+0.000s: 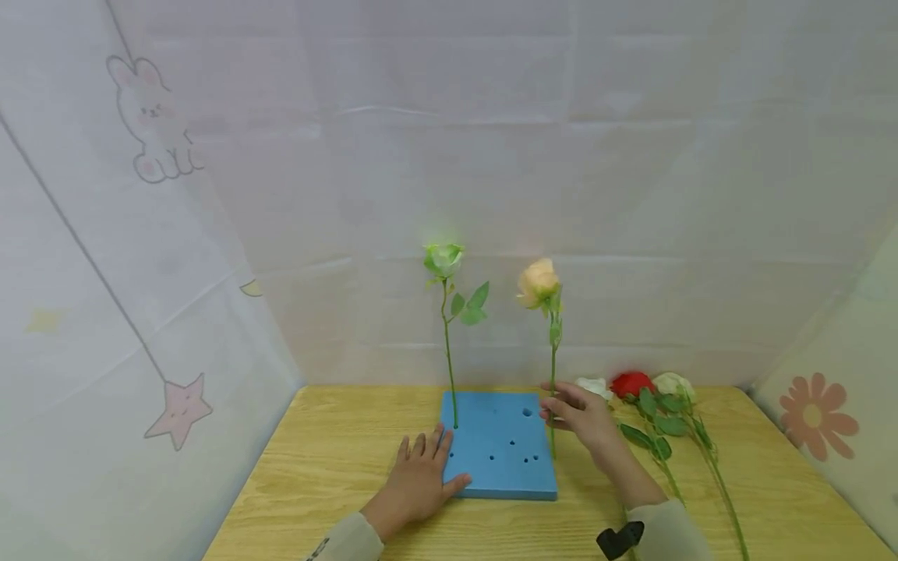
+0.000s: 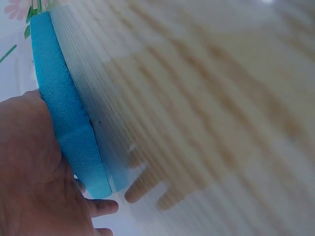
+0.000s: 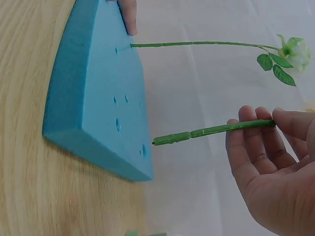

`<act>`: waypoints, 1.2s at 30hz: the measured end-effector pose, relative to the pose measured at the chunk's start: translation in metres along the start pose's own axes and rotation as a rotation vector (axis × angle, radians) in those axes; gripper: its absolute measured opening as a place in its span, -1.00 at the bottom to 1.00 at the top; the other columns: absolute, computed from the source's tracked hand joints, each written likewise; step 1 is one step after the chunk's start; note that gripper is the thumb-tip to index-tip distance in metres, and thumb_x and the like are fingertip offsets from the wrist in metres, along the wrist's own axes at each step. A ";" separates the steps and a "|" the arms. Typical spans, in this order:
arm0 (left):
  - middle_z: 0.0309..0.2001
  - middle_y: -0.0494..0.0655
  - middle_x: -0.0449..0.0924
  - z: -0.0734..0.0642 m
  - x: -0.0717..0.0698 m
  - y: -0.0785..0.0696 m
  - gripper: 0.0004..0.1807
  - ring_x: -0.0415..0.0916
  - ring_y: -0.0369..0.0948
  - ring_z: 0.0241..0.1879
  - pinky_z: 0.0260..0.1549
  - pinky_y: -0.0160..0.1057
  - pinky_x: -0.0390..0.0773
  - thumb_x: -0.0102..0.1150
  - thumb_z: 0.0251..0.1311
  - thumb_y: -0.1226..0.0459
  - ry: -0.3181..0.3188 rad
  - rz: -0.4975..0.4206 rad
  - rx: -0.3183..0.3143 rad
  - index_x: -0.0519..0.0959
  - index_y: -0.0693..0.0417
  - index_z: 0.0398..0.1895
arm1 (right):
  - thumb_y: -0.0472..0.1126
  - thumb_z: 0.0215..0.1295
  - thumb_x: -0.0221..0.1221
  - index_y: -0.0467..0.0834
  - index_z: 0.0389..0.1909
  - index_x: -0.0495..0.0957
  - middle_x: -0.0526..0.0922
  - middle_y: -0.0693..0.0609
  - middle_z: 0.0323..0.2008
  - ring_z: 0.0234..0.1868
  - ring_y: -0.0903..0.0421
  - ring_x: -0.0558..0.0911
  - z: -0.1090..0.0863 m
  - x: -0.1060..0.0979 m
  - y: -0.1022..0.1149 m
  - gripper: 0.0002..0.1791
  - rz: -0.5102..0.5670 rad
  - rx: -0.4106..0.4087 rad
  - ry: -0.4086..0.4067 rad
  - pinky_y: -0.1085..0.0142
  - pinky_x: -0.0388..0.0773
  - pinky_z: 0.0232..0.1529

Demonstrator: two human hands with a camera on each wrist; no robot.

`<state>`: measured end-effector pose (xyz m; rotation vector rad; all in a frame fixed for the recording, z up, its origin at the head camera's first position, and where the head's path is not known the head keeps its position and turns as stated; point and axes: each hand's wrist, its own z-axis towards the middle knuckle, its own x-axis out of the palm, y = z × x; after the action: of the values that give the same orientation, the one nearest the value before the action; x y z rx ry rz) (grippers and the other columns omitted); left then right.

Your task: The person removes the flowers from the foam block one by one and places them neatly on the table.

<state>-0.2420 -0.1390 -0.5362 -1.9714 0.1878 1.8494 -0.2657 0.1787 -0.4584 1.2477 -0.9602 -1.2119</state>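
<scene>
My right hand (image 1: 577, 413) pinches the green stem (image 3: 211, 130) of a peach artificial rose (image 1: 539, 285) between thumb and fingers, holding it upright near the right edge of a blue foam block (image 1: 484, 475). In the right wrist view the stem's bare lower end shows close to the block's holed face. My left hand (image 1: 421, 479) rests with spread fingers on the block's left edge and front corner. A pale green rose (image 1: 444, 261) stands in a hole near the block's back left, its stem leaning slightly. Several other small holes dot the block.
On the wooden table (image 1: 337, 452), right of my right arm, lie a white rose (image 1: 595, 387), a red rose (image 1: 631, 383) and a cream rose (image 1: 673, 384), stems toward me. A pale curtain (image 1: 393, 195) hangs behind the table and along its sides.
</scene>
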 end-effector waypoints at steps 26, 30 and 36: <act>0.64 0.05 -0.16 0.001 0.002 0.006 0.00 0.01 0.24 0.53 0.42 0.39 -0.08 -0.32 0.37 -0.44 0.006 -0.009 0.001 -0.04 -0.01 0.66 | -0.10 0.49 0.19 -0.29 0.42 0.38 0.71 -0.09 -0.07 -0.03 -0.11 0.72 -0.034 -0.060 0.002 -0.41 -0.056 0.092 0.001 0.08 0.68 0.01; 0.64 0.05 -0.16 0.000 0.001 0.005 0.02 0.02 0.23 0.53 0.42 0.38 -0.07 -0.35 0.35 -0.46 0.010 -0.006 0.001 -0.05 -0.02 0.66 | -0.10 0.50 0.18 -0.30 0.46 0.31 0.71 -0.07 -0.05 0.01 -0.10 0.72 -0.037 -0.069 0.002 -0.37 -0.067 0.108 0.002 0.08 0.67 0.03; 0.64 0.07 -0.14 0.000 0.001 0.003 0.02 0.04 0.26 0.52 0.41 0.40 -0.06 -0.34 0.36 -0.45 0.013 -0.007 0.011 -0.04 -0.01 0.66 | -0.12 0.53 0.15 -0.32 0.50 0.22 0.67 -0.14 -0.01 0.03 -0.13 0.70 -0.047 -0.080 0.001 -0.34 -0.086 0.114 0.017 0.03 0.65 0.06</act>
<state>-0.2433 -0.1418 -0.5379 -1.9743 0.1944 1.8272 -0.2313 0.2654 -0.4548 1.3992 -0.9827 -1.2252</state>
